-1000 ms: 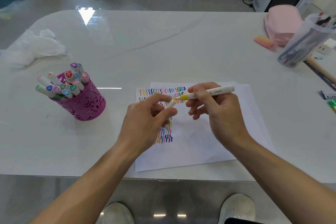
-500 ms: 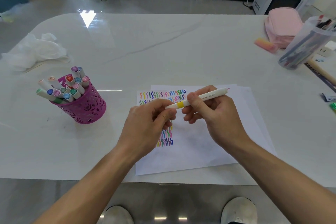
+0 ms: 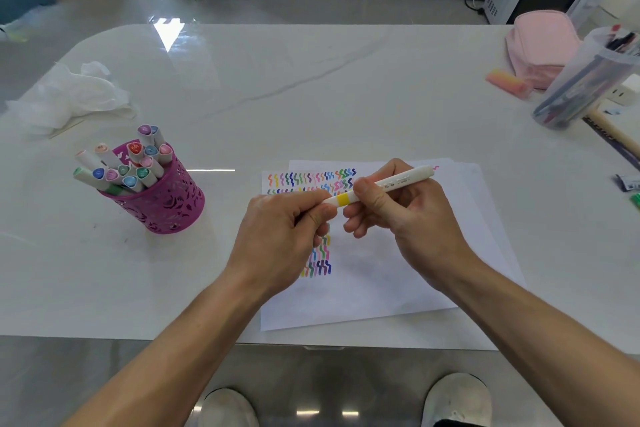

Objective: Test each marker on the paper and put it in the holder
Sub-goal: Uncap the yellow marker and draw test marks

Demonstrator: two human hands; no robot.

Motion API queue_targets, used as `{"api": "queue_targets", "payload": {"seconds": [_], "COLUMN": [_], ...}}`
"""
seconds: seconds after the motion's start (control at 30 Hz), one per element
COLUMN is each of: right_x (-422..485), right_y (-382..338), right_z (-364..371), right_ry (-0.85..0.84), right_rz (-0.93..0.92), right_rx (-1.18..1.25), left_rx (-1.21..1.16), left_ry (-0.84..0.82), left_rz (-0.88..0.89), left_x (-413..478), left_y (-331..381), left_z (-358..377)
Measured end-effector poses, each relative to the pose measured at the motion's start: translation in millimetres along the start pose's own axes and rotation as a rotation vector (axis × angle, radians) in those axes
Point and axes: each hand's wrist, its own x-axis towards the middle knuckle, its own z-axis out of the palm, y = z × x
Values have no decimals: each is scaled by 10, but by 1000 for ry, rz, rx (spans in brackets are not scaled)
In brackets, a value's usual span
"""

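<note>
Marker [image 3: 388, 184] was held level above the paper [image 3: 398, 281], well to the right of the holder [image 3: 166, 208], spanning both hands. The right hand [image 3: 412, 222] wrapped thumb and fingers around the middle of the barrel. The left hand [image 3: 284, 232] pinched the white end just beyond the yellow band — apparently the cap, though the fingertips hid the seam.

The barrel was a slim, straight, white plastic tube with small print along it. It would likely be light, rigid and smooth, so a firm pinch near the band should stop it twisting.

The paper was thin flat sheet, stacked a few deep and marked with rows of coloured zigzag strokes. The holder was a magenta pierced cup — metal or plastic could not be told — packed with capped markers [image 3: 128, 166] leaning left, so free space for one more looked limited. The table [image 3: 311, 97] was glossy, white and veined like marble, and probably slippery.
</note>
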Motion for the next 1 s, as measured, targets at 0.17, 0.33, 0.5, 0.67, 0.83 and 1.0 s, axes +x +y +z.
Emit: {"api": "queue_targets", "payload": {"seconds": [0.17, 0.33, 0.5, 0.67, 0.83, 1.0], "right_x": [-4, 18, 1, 17, 2, -14], "right_y": [-70, -114, -13, 87, 130, 151], "right_z": [11, 49, 51, 85, 192, 250], "right_ry": [22, -1, -12, 20, -18, -52], "right_rz": [-21, 82, 167, 130, 61, 8], "right_rx": [16, 187, 90, -79, -174, -237], "left_rx": [-103, -443, -448, -9, 300, 353], "left_ry": [-40, 88, 289, 623, 866, 838], "left_rz": [-54, -73, 6, 256, 414, 185], "left_x": [58, 100, 84, -60, -111, -150], "left_y": [53, 199, 313, 374, 303, 134], "left_z": [-94, -196, -445, -823, -1204, -1337]}}
